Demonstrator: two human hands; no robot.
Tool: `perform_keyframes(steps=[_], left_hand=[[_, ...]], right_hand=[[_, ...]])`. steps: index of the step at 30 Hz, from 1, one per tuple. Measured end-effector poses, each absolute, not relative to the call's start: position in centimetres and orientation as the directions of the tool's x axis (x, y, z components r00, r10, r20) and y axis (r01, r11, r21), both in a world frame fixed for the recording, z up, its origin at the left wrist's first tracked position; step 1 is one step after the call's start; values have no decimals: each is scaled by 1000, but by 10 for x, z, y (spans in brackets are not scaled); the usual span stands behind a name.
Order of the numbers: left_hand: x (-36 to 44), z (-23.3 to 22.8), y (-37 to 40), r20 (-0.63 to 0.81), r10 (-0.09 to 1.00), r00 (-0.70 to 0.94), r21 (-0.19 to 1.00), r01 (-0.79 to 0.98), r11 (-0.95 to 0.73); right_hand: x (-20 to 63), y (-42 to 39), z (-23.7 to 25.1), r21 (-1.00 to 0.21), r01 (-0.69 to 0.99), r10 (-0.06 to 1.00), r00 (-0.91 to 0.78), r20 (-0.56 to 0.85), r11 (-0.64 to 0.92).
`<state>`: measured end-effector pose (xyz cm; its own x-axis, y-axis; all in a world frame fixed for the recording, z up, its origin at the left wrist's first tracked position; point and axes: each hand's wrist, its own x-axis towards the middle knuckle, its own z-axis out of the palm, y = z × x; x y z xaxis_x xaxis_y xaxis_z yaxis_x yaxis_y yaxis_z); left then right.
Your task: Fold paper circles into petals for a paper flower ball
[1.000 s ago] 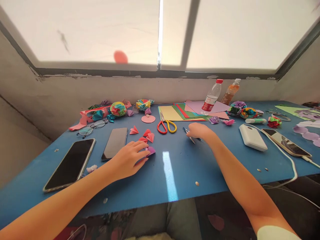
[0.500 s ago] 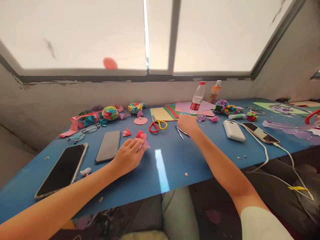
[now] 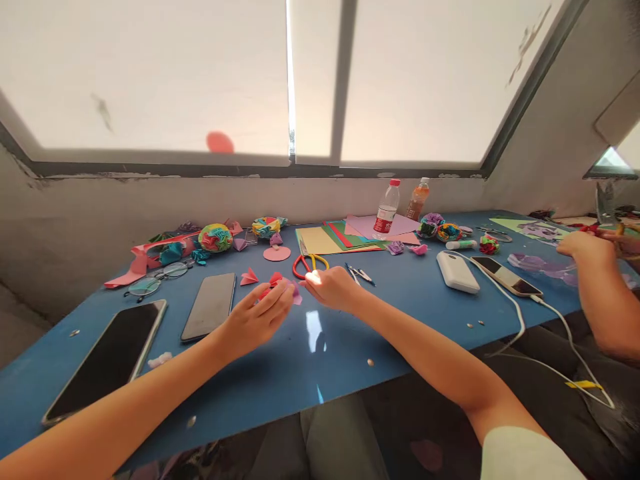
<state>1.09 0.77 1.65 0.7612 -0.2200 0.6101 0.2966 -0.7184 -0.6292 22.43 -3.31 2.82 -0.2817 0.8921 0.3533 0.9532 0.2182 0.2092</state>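
Note:
My left hand (image 3: 257,317) pinches a small folded pink-purple paper piece (image 3: 295,295) just above the blue table (image 3: 350,333). My right hand (image 3: 330,289) is close on the right, fingers curled, fingertips touching that piece; whether they grip it is unclear. More red and pink folded pieces (image 3: 249,277) lie just beyond my left fingers. Red-and-yellow scissors (image 3: 310,262) lie right behind my right hand, and small metal tweezers (image 3: 360,273) are to its right.
Two dark phones (image 3: 210,307) (image 3: 107,360) and glasses (image 3: 155,280) lie at left. Paper balls (image 3: 215,237), coloured sheets (image 3: 340,237) and two bottles (image 3: 386,210) stand at the back. A power bank (image 3: 457,272) and cabled phone (image 3: 505,275) lie right. Another person's hand (image 3: 585,247) works at far right.
My right hand came back from the tweezers to meet my left hand at the folded piece. My left hand lifted the piece slightly. The view turned right, showing another person's arm.

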Motion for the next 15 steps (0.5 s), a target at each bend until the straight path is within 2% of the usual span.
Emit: perform_keyframes(steps=[3, 10, 15], left_hand=[[13, 16, 5, 592, -211, 777, -626, 279, -728], [16, 13, 3, 636, -101, 765, -520, 328, -789], [14, 12, 3, 686, -66, 725, -459, 360, -812]], right_hand=[[213, -36, 14, 222, 900, 842, -432, 324, 377], [223, -33, 12, 161, 932, 821, -361, 442, 323], [224, -33, 14, 98, 901, 774, -414, 479, 422]])
